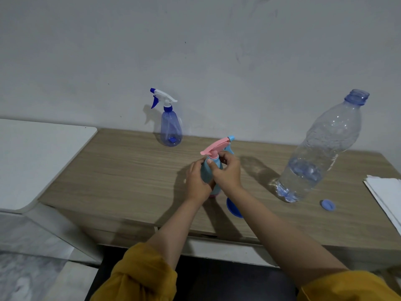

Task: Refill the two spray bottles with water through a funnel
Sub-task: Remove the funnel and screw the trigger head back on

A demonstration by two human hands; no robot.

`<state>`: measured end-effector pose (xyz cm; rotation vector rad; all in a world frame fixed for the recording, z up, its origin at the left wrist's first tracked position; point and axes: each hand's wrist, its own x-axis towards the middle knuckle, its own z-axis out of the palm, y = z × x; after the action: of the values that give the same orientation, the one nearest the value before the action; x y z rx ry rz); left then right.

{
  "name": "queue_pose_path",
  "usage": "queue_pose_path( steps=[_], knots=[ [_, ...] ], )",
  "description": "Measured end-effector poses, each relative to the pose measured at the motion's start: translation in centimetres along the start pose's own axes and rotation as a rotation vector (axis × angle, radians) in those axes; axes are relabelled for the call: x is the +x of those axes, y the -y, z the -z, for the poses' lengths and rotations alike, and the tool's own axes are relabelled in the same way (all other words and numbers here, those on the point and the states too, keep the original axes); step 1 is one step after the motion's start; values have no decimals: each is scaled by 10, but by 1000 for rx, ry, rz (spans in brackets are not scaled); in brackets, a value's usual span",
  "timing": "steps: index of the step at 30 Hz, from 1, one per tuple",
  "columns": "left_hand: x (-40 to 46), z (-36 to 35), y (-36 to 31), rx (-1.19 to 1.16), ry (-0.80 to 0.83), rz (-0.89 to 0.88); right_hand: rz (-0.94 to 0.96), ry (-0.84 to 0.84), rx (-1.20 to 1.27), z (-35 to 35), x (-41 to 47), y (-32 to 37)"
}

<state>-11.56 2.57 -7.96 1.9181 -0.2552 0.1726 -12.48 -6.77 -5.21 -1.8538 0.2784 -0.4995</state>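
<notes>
A light-blue spray bottle (206, 172) with a pink trigger head (214, 146) stands at the middle of the wooden table (121, 170). My left hand (196, 181) grips its body. My right hand (227, 170) has its fingers curled round the neck just under the pink head. A blue funnel (233, 208) lies on the table just behind my right wrist, partly hidden. A second, translucent blue spray bottle (171, 129) with a white and blue trigger stands near the wall. A large clear water bottle (321, 153), uncapped and partly filled, stands at the right.
The water bottle's blue cap (328, 205) lies on the table near the front right. White papers (386, 192) sit at the table's right edge. A white surface (36, 157) adjoins the table on the left. A grey wall runs behind.
</notes>
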Motion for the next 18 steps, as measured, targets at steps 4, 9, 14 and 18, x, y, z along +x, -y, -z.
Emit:
queue_pose_path(
  steps=[4,9,14,18],
  knots=[
    [-1,4,-1,46,9,-21,-14,-54,25,0,-7,3],
    [1,16,4,41,121,-35,-146,-160,68,-8,-14,15],
    [-17,26,8,-12,105,26,-107,-95,-82,-24,-10,24],
    [-32,46,24,74,92,40,47,-95,-127,-25,-5,26]
  ],
)
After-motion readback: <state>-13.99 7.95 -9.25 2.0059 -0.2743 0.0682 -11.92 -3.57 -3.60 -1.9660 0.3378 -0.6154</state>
